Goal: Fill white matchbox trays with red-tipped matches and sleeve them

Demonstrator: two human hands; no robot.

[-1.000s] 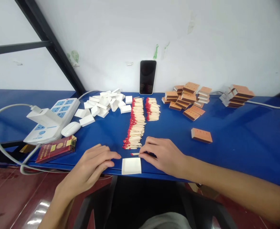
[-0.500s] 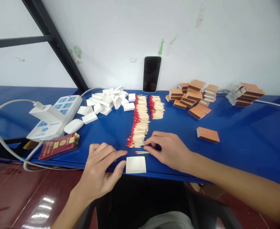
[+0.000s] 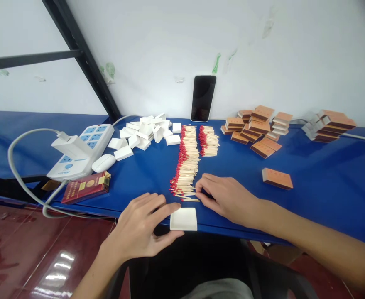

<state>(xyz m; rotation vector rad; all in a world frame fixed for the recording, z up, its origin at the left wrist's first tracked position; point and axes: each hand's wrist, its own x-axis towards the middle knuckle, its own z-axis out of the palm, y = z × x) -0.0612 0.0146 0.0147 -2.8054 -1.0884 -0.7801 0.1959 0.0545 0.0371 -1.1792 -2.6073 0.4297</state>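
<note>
A white matchbox tray (image 3: 184, 219) lies at the table's front edge. My left hand (image 3: 148, 224) holds its left end, forefinger at the far side and thumb at the near side. Just beyond the tray runs a long row of red-headed matches (image 3: 187, 162), heads to the left. At the near end of that row my right hand (image 3: 224, 197) pinches the plain ends of matches between thumb and forefinger; how many is hidden. A shorter row of matches (image 3: 210, 142) lies farther back, right of the long one.
White matchbox trays (image 3: 148, 131) are heaped at the back left. Orange matchboxes (image 3: 257, 124) pile up at the back right, with one matchbox (image 3: 277, 178) nearer. A phone (image 3: 203, 98) leans on the wall. At left are a power strip (image 3: 85, 143) and a red pack (image 3: 85, 187).
My left hand has moved right and closed on the tray's end. My right hand stays at the near match ends; the loose match there now lies against the row. The whole view has shifted slightly.
</note>
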